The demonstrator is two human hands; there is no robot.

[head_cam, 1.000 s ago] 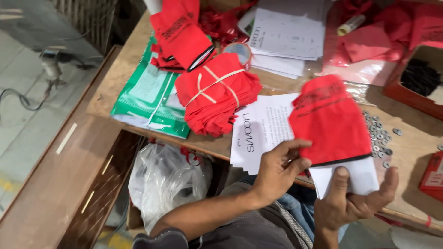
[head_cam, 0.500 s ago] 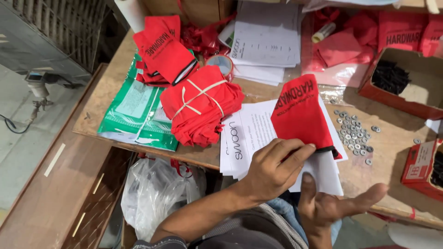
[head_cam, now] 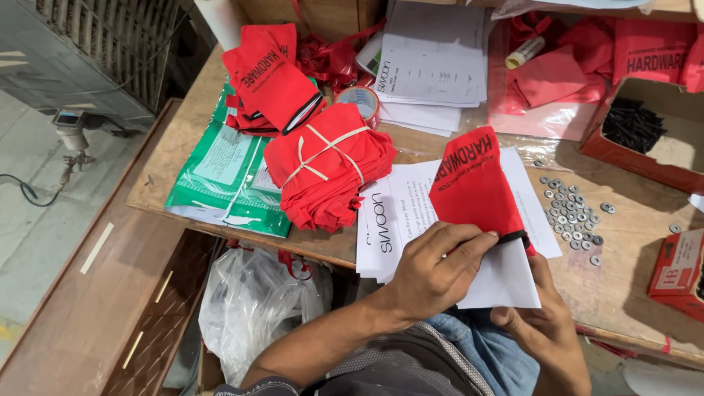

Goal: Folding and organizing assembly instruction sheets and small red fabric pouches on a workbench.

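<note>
A red cloth pouch (head_cam: 473, 191) with black print and a black-edged mouth lies tilted over the table's front edge. A folded white paper (head_cam: 502, 282) sticks out of its mouth. My left hand (head_cam: 433, 271) pinches the pouch's mouth over the paper, thumb and fingers on top. My right hand (head_cam: 546, 330) is below the paper, supporting its lower edge with curled fingers. Printed white leaflets (head_cam: 396, 220) lie under the pouch.
A bundle of red pouches tied with string (head_cam: 330, 169) sits left of the leaflets, over green packets (head_cam: 220, 176). Several loose washers (head_cam: 572, 213) lie to the right, with a box of black screws (head_cam: 638, 128) and a small red box (head_cam: 678, 268). Paper stack (head_cam: 433, 59) behind; plastic bag (head_cam: 257, 301) below.
My left hand has moved from the leaflets onto the pouch's mouth. My right hand went from an open palm to curling under the white paper. The pouch has turned and shifted slightly left.
</note>
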